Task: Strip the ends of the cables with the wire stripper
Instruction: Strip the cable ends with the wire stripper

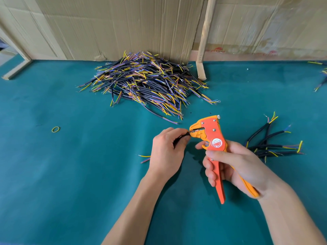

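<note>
My right hand (237, 167) grips the handles of an orange wire stripper (212, 140), jaws pointing left above the green table. My left hand (168, 151) pinches a short black cable (182, 137) and holds its end in the stripper's jaws. The cable's other end, with yellow and purple wires (145, 158), sticks out left of my left hand. A big heap of black cables (146, 84) with coloured wire ends lies at the back of the table. A smaller bunch of cables (272, 144) lies to the right of my right hand.
A yellow rubber band (56, 129) lies on the green mat (70, 174) at left. Cardboard sheets (123, 23) and a wooden post (203, 41) stand behind the heap. More cable ends (321, 75) show at the right edge.
</note>
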A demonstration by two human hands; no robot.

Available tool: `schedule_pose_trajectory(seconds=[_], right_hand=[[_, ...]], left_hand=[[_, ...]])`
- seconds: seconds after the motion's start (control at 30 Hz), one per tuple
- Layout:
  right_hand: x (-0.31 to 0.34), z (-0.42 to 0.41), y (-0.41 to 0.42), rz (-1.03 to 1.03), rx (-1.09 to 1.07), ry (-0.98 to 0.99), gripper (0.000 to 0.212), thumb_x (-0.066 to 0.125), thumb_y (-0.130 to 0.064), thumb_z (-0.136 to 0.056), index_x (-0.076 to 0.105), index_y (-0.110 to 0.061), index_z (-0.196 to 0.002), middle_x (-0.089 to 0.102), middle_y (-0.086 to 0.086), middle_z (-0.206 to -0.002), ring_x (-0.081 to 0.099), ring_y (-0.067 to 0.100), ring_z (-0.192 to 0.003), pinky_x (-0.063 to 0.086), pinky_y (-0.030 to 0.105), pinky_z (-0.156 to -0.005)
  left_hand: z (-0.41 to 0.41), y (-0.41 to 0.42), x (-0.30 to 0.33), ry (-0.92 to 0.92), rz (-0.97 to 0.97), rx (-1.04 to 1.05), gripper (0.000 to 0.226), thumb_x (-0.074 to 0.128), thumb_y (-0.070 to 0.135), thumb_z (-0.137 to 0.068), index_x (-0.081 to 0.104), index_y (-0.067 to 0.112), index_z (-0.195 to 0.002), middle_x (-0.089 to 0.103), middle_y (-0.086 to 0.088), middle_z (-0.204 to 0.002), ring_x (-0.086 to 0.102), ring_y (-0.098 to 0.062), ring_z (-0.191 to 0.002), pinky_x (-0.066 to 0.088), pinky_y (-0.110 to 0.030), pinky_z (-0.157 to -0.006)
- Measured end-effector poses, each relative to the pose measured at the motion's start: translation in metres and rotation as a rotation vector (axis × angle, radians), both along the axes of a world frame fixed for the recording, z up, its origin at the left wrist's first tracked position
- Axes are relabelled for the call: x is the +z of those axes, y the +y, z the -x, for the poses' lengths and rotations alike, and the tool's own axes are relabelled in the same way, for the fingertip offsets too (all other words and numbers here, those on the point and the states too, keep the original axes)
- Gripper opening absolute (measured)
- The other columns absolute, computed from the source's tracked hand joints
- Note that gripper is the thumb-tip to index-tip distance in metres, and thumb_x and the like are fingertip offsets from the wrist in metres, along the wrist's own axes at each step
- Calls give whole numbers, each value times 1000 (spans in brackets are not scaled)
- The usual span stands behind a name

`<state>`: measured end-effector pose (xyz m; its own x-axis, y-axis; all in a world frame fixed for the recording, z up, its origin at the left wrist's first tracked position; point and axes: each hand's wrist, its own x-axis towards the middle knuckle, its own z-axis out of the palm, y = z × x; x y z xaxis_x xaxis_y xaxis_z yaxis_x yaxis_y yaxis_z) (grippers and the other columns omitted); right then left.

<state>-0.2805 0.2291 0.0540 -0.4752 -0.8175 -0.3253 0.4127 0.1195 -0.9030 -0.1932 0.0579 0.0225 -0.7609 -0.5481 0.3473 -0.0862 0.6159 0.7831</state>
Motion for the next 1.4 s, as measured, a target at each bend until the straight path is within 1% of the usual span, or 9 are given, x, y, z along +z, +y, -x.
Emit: schedule_pose_trajectory(seconds=[0.47,0.7,0.77,0.83,0.9,0.97,1.03,1.27,1.4], right_hand=[[0,-1,0,-17,-13,-7,32,71,-20,-85,70,-6,-113,53,18,-73,51,30,-57,50,40,-52],[-1,-2,-3,-18,-47,-21,35,71,-21,-85,69,-7,-116,45,12,-66,40,24,-47,40,31,-44],[-1,-6,-7,-18,-72,-11,24,72,-21,-86,72,-12,-109,40,7,-62,34,18,-42,35,25,-41],[-1,-9,-10,5,-76,-16,3,73,-20,-90,72,-18,-92,41,7,-62,34,18,-41,35,25,-41],[1,-8,-7,24,-46,-46,6,74,-20,-89,70,-16,-91,46,13,-65,41,23,-44,40,30,-43],[2,-4,-5,56,-44,-76,30,70,-19,-87,70,-7,-114,55,22,-72,54,31,-52,50,38,-49],[2,0,-4,112,-90,-110,42,67,-14,-84,65,1,-124,64,30,-85,64,39,-64,57,45,-59],[-3,6,-6,254,-325,-207,39,66,-8,-79,61,0,-117,68,33,-119,71,40,-82,61,45,-71],[-4,6,-9,261,-325,-199,40,62,-7,-76,59,-1,-116,70,32,-114,73,42,-91,62,43,-76]], left_hand=[[-1,0,2,-13,50,2,8,70,11,-93,77,14,-95,60,7,-75,52,-13,-73,37,-15,-66],[-1,-1,0,-25,56,-1,7,72,13,-91,78,15,-93,54,16,-70,49,-6,-71,34,-10,-66],[0,-1,0,-18,63,8,6,72,13,-91,78,15,-91,55,15,-70,50,-9,-71,35,-10,-66],[0,-2,-2,12,32,37,6,72,13,-90,77,16,-89,58,15,-72,54,-7,-73,36,-9,-67],[-1,-2,-2,21,12,48,7,72,13,-90,77,17,-88,60,16,-74,56,-5,-74,36,-8,-67],[0,-1,-2,5,18,41,7,72,13,-90,77,16,-89,63,14,-76,57,-8,-75,37,-8,-69],[1,-1,-2,7,16,46,6,72,12,-91,77,15,-89,68,8,-79,58,-10,-75,40,-12,-70],[-3,4,0,-24,24,-50,10,67,17,-88,75,14,-86,71,5,-79,61,-15,-76,45,-24,-74],[-4,6,2,-40,65,-115,12,65,18,-85,76,13,-84,71,6,-76,59,-14,-74,44,-21,-72]])
